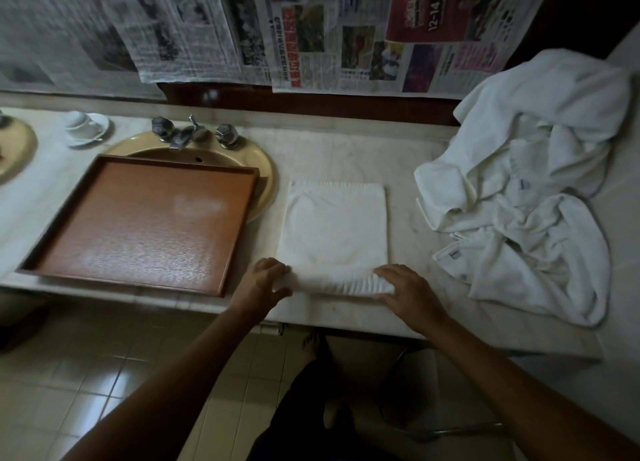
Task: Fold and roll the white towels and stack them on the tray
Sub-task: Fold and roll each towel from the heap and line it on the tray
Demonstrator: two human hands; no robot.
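A folded white towel (334, 225) lies flat on the marble counter, its near edge curled into the start of a roll. My left hand (265, 278) grips the roll's left end with curled fingers. My right hand (403, 287) grips the right end, thumb in front and fingers on top. The brown wooden tray (145, 218) sits to the left of the towel, with nothing on it, partly over the sink. A heap of unfolded white towels (526, 190) lies at the right.
A beige sink (266, 173) with metal taps (194, 133) lies behind the tray. A white cup on a saucer (85, 126) stands at the back left. Newspapers (277, 27) hang on the wall. The counter edge (346, 318) runs under my wrists.
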